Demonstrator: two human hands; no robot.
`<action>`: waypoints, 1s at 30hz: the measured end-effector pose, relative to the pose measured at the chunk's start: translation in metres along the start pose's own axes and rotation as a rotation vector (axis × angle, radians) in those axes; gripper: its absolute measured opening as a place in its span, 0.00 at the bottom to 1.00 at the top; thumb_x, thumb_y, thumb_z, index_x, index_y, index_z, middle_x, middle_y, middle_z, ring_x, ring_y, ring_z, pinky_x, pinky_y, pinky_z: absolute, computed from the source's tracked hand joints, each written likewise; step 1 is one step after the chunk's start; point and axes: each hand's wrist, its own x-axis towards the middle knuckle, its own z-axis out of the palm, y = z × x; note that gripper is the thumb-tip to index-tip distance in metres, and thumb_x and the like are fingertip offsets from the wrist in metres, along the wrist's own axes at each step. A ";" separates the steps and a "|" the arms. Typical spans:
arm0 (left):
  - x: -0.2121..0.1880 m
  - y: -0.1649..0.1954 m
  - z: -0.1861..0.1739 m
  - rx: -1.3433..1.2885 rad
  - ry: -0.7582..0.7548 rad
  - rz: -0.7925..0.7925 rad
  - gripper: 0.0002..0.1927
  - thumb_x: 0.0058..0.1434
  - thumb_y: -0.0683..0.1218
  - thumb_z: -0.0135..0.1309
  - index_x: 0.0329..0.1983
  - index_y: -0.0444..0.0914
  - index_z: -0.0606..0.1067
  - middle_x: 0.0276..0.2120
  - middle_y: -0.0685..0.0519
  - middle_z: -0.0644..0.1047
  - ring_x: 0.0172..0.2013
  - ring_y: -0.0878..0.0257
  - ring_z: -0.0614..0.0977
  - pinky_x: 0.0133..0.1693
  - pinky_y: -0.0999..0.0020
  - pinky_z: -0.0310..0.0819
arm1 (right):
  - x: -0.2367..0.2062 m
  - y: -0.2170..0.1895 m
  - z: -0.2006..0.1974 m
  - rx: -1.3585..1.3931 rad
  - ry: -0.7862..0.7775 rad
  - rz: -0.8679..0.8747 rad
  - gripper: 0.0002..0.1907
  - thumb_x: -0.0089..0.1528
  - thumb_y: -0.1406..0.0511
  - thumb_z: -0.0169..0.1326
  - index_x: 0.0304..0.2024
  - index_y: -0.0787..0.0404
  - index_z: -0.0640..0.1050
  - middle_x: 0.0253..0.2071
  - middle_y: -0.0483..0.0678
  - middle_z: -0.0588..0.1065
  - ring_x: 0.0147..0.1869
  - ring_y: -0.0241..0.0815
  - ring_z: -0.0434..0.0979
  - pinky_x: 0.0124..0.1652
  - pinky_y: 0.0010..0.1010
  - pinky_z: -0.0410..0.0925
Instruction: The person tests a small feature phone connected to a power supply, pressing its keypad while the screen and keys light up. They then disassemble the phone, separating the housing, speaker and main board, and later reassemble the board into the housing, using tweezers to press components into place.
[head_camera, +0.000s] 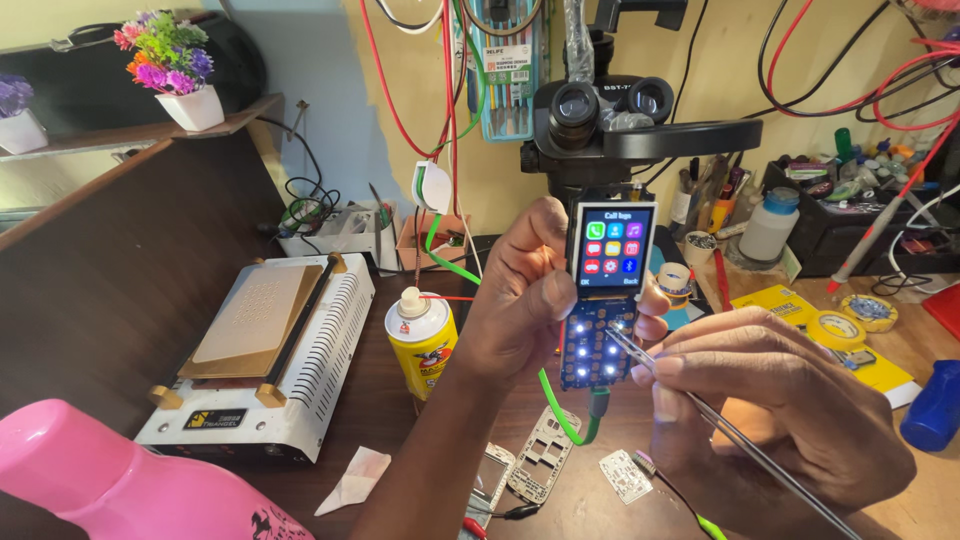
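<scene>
Tweezers (720, 425), pinched shut in the right hand (780, 410), touch their tips to the phone (605, 290) keypad. Left hand (525, 300) clamps the phone upright above the bench; its screen glows with coloured icons, its bare blue keypad board with white lights.

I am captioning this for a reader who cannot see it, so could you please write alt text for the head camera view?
A left hand holds up a bare phone board with its screen lit, while the right hand touches tweezers to its glowing keypad. Behind stands a black microscope; a yellow spray can and a white hot plate sit on the cluttered brown bench.
</scene>
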 end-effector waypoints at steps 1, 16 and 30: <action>0.000 0.001 0.001 0.002 0.004 0.001 0.20 0.74 0.49 0.61 0.48 0.40 0.60 0.47 0.38 0.79 0.49 0.47 0.84 0.54 0.52 0.81 | 0.000 -0.001 0.000 -0.017 0.003 0.011 0.10 0.55 0.74 0.60 0.39 0.65 0.77 0.34 0.50 0.80 0.40 0.41 0.85 0.47 0.33 0.78; 0.001 0.007 0.005 0.022 0.003 0.024 0.19 0.75 0.50 0.60 0.47 0.40 0.60 0.46 0.37 0.80 0.49 0.50 0.84 0.53 0.56 0.80 | 0.002 -0.005 0.003 -0.081 -0.011 0.012 0.11 0.54 0.74 0.60 0.39 0.64 0.77 0.36 0.50 0.80 0.47 0.45 0.85 0.53 0.37 0.76; 0.000 0.006 0.001 0.022 -0.003 0.017 0.19 0.75 0.49 0.60 0.49 0.40 0.60 0.47 0.38 0.80 0.50 0.49 0.84 0.55 0.55 0.79 | 0.004 -0.005 0.004 -0.110 -0.020 -0.014 0.10 0.52 0.73 0.61 0.37 0.64 0.78 0.34 0.49 0.80 0.44 0.44 0.84 0.50 0.35 0.75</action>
